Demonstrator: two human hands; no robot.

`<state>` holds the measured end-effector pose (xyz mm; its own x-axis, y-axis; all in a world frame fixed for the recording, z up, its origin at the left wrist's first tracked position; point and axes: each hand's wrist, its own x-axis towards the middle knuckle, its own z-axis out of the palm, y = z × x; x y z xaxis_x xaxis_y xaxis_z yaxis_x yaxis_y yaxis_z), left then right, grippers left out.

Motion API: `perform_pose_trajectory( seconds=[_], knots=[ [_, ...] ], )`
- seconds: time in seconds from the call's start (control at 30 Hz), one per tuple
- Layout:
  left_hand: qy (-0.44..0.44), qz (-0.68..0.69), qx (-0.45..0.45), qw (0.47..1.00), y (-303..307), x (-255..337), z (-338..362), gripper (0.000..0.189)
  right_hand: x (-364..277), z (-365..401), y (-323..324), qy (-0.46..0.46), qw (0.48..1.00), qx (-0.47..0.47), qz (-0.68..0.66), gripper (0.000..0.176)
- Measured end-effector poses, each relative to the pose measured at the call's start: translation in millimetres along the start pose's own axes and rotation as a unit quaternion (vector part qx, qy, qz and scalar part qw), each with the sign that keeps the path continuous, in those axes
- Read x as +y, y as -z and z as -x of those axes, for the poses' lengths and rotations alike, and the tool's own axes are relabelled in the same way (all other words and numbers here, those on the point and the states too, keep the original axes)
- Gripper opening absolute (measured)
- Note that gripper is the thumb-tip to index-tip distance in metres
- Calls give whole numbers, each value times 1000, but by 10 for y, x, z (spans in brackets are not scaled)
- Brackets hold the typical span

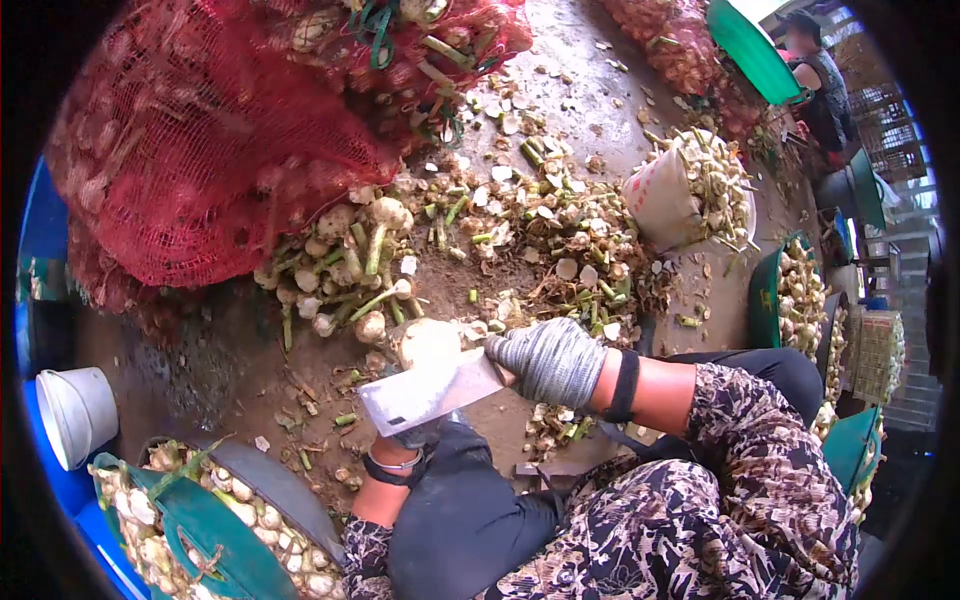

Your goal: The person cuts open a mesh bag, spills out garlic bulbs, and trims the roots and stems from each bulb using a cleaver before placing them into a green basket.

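Note:
My right hand (550,362), in a grey knit glove, is closed around the handle of a cleaver (432,392). Its broad blade points left and lies across the front of my left hand (418,436). Just above the blade shows a pale, brightly lit garlic bulb (430,343), which my left hand appears to hold from below. The blade hides most of the left fingers, and whether it touches the bulb cannot be made out. Beyond them lies a pile of garlic bulbs with stems (345,265) on the ground.
Red mesh sacks of garlic (215,170) bulge at upper left. Cut stems and peelings (575,255) litter the floor. A white sack of stems (665,200) stands ahead right. Green tubs (765,300) hold bulbs at right, another tub (180,510) at lower left. A white bucket (80,415) and a distant person (822,85) are visible.

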<state>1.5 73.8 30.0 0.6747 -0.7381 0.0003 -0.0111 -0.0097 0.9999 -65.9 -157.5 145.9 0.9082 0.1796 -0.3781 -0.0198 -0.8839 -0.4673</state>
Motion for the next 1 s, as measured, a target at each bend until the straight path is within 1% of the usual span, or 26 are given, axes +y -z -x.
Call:
perform_pose_trajectory(
  seconds=[0.03, 0.07, 0.1, 0.13, 0.17, 0.2, 0.27, 0.3, 0.33, 0.37, 0.4, 0.43, 0.47, 0.5, 0.53, 0.57, 0.6, 0.63, 0.7, 0.73, 0.77, 0.83, 0.87, 0.9, 0.93, 1.0],
  knots=[
    [-11, -64, 17, 998, -35, 59, 14, 39, 10, 11, -25, -8, 1000, -9, 8, 21],
    [-12, -65, 15, 998, -41, 110, 8, 39, 25, 26, -69, -15, 1000, -18, 15, 22],
    [-61, -214, -14, 975, -34, 160, -27, 40, 108, 46, -181, -12, 999, 32, -13, 22],
    [-108, -360, -39, 926, -31, 234, -75, 41, 184, 64, -205, -22, 999, 38, -10, 20],
    [-147, -356, -12, 923, -77, 301, -112, 40, 220, 86, -265, -27, 998, 49, -5, 20],
    [-150, -360, -7, 921, -96, 385, -147, 40, 232, 97, -308, -30, 998, 60, 1, 19],
    [-172, -391, -28, 904, -110, 554, -144, 34, 233, 136, -393, -23, 998, 61, 11, 16],
    [-158, -369, -32, 915, -96, 500, -93, 37, 224, 126, -412, -15, 998, 59, 21, 14],
    [-159, -377, -27, 912, -78, 475, -59, 37, 197, 111, -434, -6, 998, 64, 22, 14],
    [-171, -402, 9, 900, -61, 455, -26, 43, 170, 99, -461, -24, 998, 60, 17, 15],
    [-121, -364, 93, 919, -8, 581, 94, 49, 181, 80, -516, -44, 997, 56, 12, 15],
    [-75, -309, 182, 931, 44, 710, 210, 54, 571, 33, -880, -86, 981, 173, -4, 17],
    [-40, -243, 268, 931, 97, 837, 323, 60, 748, 82, -634, -193, 977, 88, 35, 18],
    [-19, -180, 355, 917, 336, 1064, 436, 53, 906, 211, -552, -231, 967, 102, -24, 19],
    [-46, -120, 416, 900, 615, 1390, 635, 48, 1080, 297, -639, -291, 950, 108, -18, 18],
    [-78, -63, 461, 882, 888, 1701, 901, 46, 1432, 343, -937, -263, 956, 129, -15, 18],
    [-83, -11, 457, 886, 1265, 1995, 1211, 47, 1088, 421, -658, -302, 940, 150, -48, 20],
    [-261, 87, 542, 794, 1239, 2512, 1204, 33, 1141, 464, -772, -299, 944, 135, -45, 21],
    [-445, 173, 601, 642, 1170, 2718, 1062, 21, 1174, 274, -814, -277, 952, 121, -50, 24],
    [-370, -61, 574, 728, 1106, 2611, 904, 21, 1127, 214, -838, -273, 954, 105, -63, 26],
    [-289, -79, 547, 782, 1128, 2307, 807, 22, 1086, 158, -878, -267, 955, 89, -90, 26],
    [-101, -39, 507, 855, 1073, 1434, 442, 32, 998, 114, -986, -252, 957, 80, -121, 26],
    [-15, -33, 475, 879, 1035, 917, 258, 39, 970, 74, -1039, -237, 960, 85, -120, 26],
    [67, -29, 435, 897, 1002, 348, 65, 47, 823, 60, -912, -248, 960, 49, -122, 25],
    [129, -38, 395, 909, 910, -207, -79, 55, 778, 44, -891, -254, 960, 19, -115, 26],
    [202, -114, 348, 908, 720, -1226, -238, 71, 769, 67, -924, -217, 968, 20, -122, 27]
  ],
)
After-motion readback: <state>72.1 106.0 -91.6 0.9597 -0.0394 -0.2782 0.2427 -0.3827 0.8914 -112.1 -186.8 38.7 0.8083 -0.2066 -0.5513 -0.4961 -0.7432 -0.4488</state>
